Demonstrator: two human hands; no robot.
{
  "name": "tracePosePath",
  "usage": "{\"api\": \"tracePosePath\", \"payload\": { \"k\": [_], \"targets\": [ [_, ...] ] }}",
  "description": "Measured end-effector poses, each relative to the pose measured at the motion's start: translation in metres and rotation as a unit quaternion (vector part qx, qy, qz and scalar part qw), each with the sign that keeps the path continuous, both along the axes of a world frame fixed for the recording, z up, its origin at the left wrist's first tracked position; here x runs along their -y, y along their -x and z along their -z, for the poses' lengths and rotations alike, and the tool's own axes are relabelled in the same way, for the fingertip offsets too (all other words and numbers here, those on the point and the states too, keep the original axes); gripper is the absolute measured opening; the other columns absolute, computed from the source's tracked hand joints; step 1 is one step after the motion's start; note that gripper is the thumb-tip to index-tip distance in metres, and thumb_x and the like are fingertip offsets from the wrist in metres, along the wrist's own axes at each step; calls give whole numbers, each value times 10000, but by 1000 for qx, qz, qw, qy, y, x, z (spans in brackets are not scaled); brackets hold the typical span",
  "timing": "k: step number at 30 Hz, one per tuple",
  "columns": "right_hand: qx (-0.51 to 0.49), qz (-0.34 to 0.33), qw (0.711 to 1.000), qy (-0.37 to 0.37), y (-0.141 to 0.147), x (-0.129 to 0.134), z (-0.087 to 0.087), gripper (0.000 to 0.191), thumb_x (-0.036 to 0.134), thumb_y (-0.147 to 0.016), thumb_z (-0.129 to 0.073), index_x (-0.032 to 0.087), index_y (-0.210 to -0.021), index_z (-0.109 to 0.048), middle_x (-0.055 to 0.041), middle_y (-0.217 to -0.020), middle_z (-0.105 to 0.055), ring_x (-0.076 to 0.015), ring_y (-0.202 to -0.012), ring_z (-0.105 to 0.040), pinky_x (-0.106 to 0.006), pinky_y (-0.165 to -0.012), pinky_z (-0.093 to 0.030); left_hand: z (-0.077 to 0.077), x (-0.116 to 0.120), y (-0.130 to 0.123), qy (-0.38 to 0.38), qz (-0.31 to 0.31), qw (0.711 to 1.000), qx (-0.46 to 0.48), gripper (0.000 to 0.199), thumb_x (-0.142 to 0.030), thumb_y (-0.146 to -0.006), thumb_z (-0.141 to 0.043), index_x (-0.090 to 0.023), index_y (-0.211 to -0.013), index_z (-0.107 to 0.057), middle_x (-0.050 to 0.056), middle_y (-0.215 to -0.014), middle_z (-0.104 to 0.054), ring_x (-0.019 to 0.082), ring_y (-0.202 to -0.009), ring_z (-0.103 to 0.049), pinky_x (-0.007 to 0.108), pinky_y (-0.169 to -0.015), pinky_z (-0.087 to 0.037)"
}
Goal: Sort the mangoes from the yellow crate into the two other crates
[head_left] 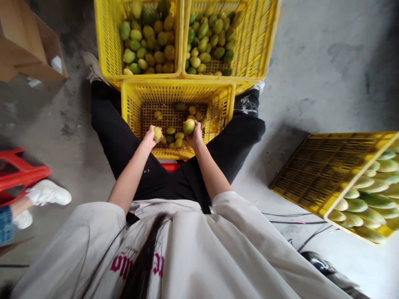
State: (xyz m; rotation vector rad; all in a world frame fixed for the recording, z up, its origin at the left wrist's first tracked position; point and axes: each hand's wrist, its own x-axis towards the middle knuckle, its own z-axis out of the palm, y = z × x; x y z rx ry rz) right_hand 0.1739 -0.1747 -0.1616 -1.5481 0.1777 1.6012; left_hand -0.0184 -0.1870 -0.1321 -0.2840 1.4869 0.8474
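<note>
My left hand is closed around a small yellow fruit over the left part of the near yellow crate. A larger, rounder yellow-green fruit is gripped in my right hand, to the right over the same crate. Beneath and between the hands, several small yellow fruits lie on the crate's perforated floor. A speckled yellow fruit rests apart from them, beyond my left hand. Part of the crate's contents is hidden by my hands.
Two yellow crates stand beyond: the left one and right one hold many green and yellow fruits. At right, a yellow crate holds long pale-green fruits. A cardboard box, a red stool and another person's shoe are at left.
</note>
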Motion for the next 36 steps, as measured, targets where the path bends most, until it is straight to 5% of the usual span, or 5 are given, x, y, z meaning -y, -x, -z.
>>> {"api": "tracePosePath", "payload": {
  "k": [12, 20, 25, 29, 36],
  "targets": [
    [13, -48, 998, -41, 5, 7, -1, 355, 516, -1028, -958, 286, -1048, -688, 72, -847, -732, -144, -804, -793, -245, -764, -719, -22, 2, -10, -33, 31, 998, -48, 341, -42, -1032, -912, -208, -866, -664, -56, -686, -701, 66, -616, -690, 151, -686, -575],
    [-64, -77, 995, 8, 3, 2, -2, 587, 784, -1205, -608, 234, -1053, -747, -34, -743, -757, -185, -638, -740, -236, -509, -621, -14, -2, -8, 10, 5, 1000, -26, 426, -474, -1227, -787, -218, -908, -667, -44, -685, -675, 82, -557, -657, 156, -619, -518],
    [-59, -97, 993, 8, 3, 4, -4, 531, 777, -1101, -828, 266, -1014, -714, 1, -770, -730, -194, -685, -761, -236, -493, -589, -16, -3, -8, 27, 37, 998, -37, 570, -713, -1185, -753, -212, -918, -705, -3, -648, -687, 89, -453, -594, 155, -446, -290],
    [-40, -64, 997, 4, 5, 8, -3, 389, 571, -1067, -946, 299, -1018, -671, 59, -793, -709, -153, -670, -741, -217, -543, -640, -21, -2, -9, 9, 59, 997, -52, 438, -576, -1177, -838, -225, -962, -687, -25, -692, -714, 77, -451, -601, 150, -452, -308],
    [-55, -93, 994, 15, 3, 4, 2, 612, 873, -1116, -675, 272, -1000, -699, -42, -832, -809, -213, -733, -774, -223, -446, -487, -22, -2, -12, 32, 45, 997, -46, 371, -541, -1259, -694, -216, -1090, -751, -22, -702, -720, 125, -548, -717, 183, -610, -538]
  ]
}}
